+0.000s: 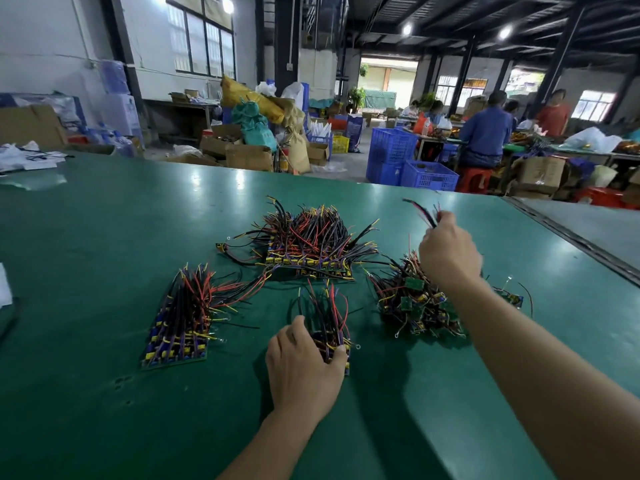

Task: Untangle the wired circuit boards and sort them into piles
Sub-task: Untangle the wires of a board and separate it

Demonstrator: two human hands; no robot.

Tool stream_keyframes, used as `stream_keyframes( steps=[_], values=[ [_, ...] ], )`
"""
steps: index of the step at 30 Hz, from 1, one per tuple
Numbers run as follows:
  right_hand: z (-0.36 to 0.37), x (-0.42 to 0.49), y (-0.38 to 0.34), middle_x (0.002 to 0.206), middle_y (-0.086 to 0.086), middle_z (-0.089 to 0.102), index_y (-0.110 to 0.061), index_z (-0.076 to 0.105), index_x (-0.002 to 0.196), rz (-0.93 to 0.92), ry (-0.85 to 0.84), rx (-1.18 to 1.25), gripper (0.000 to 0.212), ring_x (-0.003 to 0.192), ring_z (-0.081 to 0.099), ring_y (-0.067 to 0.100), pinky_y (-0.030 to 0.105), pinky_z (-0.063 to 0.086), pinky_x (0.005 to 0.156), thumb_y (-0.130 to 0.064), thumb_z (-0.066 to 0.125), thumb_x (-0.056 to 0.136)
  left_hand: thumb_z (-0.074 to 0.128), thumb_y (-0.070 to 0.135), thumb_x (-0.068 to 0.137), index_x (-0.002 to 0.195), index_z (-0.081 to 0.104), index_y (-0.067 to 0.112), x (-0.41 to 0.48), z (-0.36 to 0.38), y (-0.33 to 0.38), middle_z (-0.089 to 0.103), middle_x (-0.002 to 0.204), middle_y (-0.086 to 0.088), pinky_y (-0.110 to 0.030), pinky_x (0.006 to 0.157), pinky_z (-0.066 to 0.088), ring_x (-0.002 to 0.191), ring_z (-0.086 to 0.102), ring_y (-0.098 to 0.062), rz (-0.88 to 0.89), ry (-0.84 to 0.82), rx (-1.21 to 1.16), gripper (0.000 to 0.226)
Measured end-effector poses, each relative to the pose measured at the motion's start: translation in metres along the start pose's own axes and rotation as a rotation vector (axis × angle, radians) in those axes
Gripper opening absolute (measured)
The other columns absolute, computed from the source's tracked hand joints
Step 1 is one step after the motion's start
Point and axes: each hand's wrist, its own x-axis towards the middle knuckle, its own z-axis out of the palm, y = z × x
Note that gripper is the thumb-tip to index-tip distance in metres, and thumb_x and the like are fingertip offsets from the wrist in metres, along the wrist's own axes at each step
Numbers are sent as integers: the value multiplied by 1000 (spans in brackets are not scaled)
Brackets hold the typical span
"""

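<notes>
The right hand (448, 251) has its grip clamped on wires (420, 211) above the tangled heap (415, 303) on the tabletop (104, 237). The left hand (304, 358) holds a small stack (329, 323). Pulling hard could drag the heap along.

Wired boards before me: neat left stack (180, 323), larger back stack (308, 251), small near stack (329, 317), tangled heap (415, 303) on my right, wire bundle (420, 211) raised above it.

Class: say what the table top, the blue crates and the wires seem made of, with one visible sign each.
Table top: green rubbery or vinyl mat, probably; smooth, glossy lamp reflections. Blue crates: moulded plastic; uniform colour, grid-pierced walls. Wires: likely plastic-sheathed metal; bright coloured, bending strands.
</notes>
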Motion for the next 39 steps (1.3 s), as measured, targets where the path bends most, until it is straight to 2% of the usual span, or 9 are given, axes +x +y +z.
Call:
stream_keyframes(
  steps=[9,12,16,23,27,30,32,34,39],
  values=[
    [24,17,6,104,9,66,-10,64,112,-239,-232,-662,22,95,63,30,33,41,67,-17,49,97,61,69,73,147,11,23,-3,-4,2,42,143,3,-39,117,18,134,28,-23,3,-72,68,100],
    [37,15,8,124,10,62,-16,61,120,-182,-343,-734,62,123,49,30,40,42,84,-64,29,97,73,58,69,147,10,30,-2,-6,3,49,134,1,-36,107,34,125,39,-21,-36,-68,-66,104],
    [49,9,3,142,15,50,-15,56,134,-169,-448,-861,88,135,38,30,54,26,108,-72,3,91,76,47,69,147,13,34,0,-9,5,56,127,4,-34,96,44,117,50,-18,-7,-38,-160,100],
    [43,-4,-9,134,13,56,-16,64,121,-488,-203,-910,55,132,41,31,59,6,119,-49,24,102,82,32,68,140,32,31,2,-11,4,53,109,7,-33,89,46,108,49,-17,8,40,-289,88],
    [44,-32,-19,133,12,57,-15,68,116,-696,-101,-708,42,136,37,30,50,-1,121,-36,35,101,84,32,68,131,45,28,5,-12,3,53,97,9,-35,83,47,98,56,-19,-20,70,-369,73],
    [49,-63,-18,125,6,61,-14,69,113,-692,-24,-286,31,127,47,28,43,26,115,-29,47,97,83,19,73,119,50,27,8,-11,3,63,90,8,-15,67,45,78,61,-9,-54,119,-516,57],
    [50,-90,-16,111,3,63,-14,69,112,-525,7,117,26,108,56,25,34,45,93,-28,56,95,79,5,76,115,51,20,11,-11,1,68,85,5,-16,70,49,74,64,-9,-118,144,-674,51],
    [55,-114,-11,98,-2,60,-15,64,112,-316,-87,363,25,94,59,21,26,40,80,-31,60,93,76,-2,77,114,51,17,14,-13,-1,70,82,3,-32,82,53,77,67,-13,-196,131,-798,49],
    [73,-147,6,78,7,65,-16,54,115,306,-661,877,32,52,61,18,27,46,44,-43,53,97,74,-6,77,106,51,23,18,-17,0,74,82,0,-31,84,51,80,69,-13,-160,148,-912,47]
  ],
)
